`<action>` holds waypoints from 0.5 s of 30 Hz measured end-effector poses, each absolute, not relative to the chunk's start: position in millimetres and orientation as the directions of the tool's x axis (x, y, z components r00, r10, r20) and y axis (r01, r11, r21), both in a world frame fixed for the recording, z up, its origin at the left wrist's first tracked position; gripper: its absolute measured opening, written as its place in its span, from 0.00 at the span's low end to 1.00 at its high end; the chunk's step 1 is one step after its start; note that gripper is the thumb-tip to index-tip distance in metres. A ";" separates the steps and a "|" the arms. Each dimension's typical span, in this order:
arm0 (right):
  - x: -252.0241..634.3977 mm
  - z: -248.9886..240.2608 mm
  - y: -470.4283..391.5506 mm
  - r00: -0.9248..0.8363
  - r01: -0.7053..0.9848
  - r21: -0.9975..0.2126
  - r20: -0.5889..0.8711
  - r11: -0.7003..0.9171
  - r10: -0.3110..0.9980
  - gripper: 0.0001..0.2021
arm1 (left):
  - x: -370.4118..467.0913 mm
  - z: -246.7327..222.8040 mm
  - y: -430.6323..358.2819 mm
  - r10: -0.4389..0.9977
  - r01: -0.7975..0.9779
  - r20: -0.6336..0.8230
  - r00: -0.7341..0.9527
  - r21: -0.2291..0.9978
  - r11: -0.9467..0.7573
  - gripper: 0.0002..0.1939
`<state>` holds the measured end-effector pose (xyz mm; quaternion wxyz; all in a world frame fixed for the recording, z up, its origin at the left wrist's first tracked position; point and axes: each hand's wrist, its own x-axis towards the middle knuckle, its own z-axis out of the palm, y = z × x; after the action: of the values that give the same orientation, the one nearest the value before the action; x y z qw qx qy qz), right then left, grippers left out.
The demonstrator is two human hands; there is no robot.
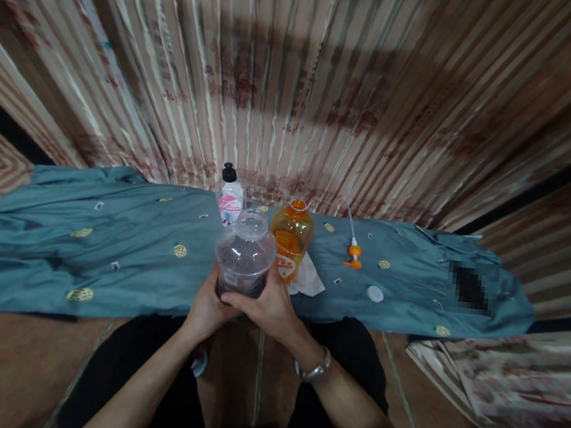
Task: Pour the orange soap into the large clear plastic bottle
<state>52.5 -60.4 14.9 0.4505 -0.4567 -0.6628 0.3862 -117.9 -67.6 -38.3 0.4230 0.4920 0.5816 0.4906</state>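
A clear, wide-bodied plastic bottle with an open neck stands upright between my hands. My left hand wraps round its lower left side, and my right hand grips the lower right, thumbs meeting at the front. Just right and behind is an orange see-through bottle without a cap, partly hidden by my right hand. Behind the clear bottle, a smaller bottle with a black cap and a pink-and-white label stands upright. Whether the clear bottle touches the cloth is hidden.
An orange-and-white pump head with its tube lies to the right, near a round white lid. A white tissue is by the orange bottle. Patterned teal cloth covers the narrow table; a striped curtain hangs behind. A blurred dark patch is at far right.
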 end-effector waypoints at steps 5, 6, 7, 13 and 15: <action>43.0 30.2 -51.8 -0.151 0.170 -0.953 0.225 0.250 0.963 0.45 | -120.3 -23.3 -69.2 0.989 -0.038 -0.002 -0.150 0.999 -0.003 0.53; 42.8 32.6 -51.7 -0.143 0.154 -0.955 0.233 0.254 0.962 0.44 | -119.1 -18.8 -70.5 0.989 -0.091 -0.014 -0.147 0.996 0.001 0.57; 42.8 34.7 -51.8 -0.136 0.143 -0.956 0.238 0.257 0.962 0.43 | -117.1 -14.7 -72.0 0.990 -0.141 -0.037 -0.139 0.990 0.017 0.58; 43.4 40.6 -52.5 -0.111 0.123 -0.956 0.253 0.266 0.961 0.42 | -105.1 -4.8 -74.8 0.970 -0.367 -0.242 -0.032 0.905 0.213 0.43; 43.4 40.7 -53.8 -0.102 0.107 -0.959 0.251 0.262 0.962 0.43 | -103.7 -6.3 -73.5 0.955 -0.404 -0.295 -0.017 0.876 0.263 0.41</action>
<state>43.4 -53.8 40.7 0.5074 -0.4375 -0.6111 0.4216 -103.7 -73.5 -6.3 0.6379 0.2907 0.4740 0.5328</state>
